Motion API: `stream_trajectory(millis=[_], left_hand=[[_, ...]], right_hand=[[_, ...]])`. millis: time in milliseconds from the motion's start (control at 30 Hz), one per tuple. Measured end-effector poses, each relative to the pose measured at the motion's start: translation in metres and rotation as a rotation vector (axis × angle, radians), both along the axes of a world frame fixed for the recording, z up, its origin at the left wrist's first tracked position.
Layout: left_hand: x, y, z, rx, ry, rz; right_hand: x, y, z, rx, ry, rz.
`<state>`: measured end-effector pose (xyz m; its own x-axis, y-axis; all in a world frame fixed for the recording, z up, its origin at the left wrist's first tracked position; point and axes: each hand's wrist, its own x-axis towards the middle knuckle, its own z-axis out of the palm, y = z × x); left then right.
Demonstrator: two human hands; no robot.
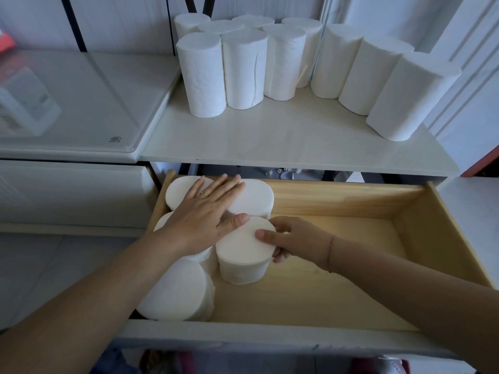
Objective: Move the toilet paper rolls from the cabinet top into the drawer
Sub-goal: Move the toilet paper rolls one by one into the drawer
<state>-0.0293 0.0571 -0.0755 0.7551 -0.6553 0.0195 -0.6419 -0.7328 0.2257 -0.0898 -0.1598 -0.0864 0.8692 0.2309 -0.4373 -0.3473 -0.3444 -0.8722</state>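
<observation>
1. Ten or so white cylindrical toilet paper rolls point(244, 68) stand upright on the pale, smooth cabinet top point(270, 136). Some are clustered at the back and a row trails off to the right, all well apart from both hands.
2. Below it, the light wooden drawer point(351, 201) is pulled out. At least five more white rolls stand on end in its left part, touching one another, and its right part shows bare wood.
3. The left hand point(205, 211) lies flat, fingers straight and close together, across the tops of the two rear rolls point(256, 201) in the drawer. It presses or steadies them and grips nothing.
4. The right hand point(297, 238) is curled round the held roll point(243, 249), with the thumb on the flat top near the rim and the fingers wrapped down its right side. This roll stands on the drawer floor just in front of the rear rolls, and the left thumb lies at its far edge.
5. These rolls should be light, soft and easily dented, with a matt paper surface that gives good grip rather than slipping. One on the cabinet top shows a loose outer seam, so a wrap could peel if snagged.
6. The best hold is probably a gentle grasp round the side wall at mid-height, firm enough to lift without crushing.
</observation>
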Motion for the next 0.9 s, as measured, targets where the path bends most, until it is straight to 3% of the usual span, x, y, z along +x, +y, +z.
stream_trajectory(millis=[300, 400, 500, 600, 733, 900], left_hand=[[-0.001, -0.003, 0.000, 0.013, -0.012, 0.009], [0.000, -0.003, 0.001, -0.005, -0.006, 0.009], [-0.001, -0.006, 0.003, -0.019, -0.013, -0.013], [-0.004, -0.012, 0.003, -0.008, 0.004, -0.048], [0.001, -0.017, 0.005, 0.015, 0.033, -0.042], [0.004, -0.028, 0.002, 0.049, 0.008, -0.064]], right_hand=[[0.003, 0.012, 0.003, -0.083, 0.120, -0.168], [0.006, -0.005, 0.022, -0.323, -0.147, -0.284], [0.017, -0.052, 0.053, -0.462, -0.575, -0.566], [0.036, -0.109, 0.080, -0.570, -0.870, -0.818], [0.066, -0.173, 0.099, -0.785, -0.868, -0.990], [0.094, -0.207, 0.104, -0.607, -0.836, -0.919]])
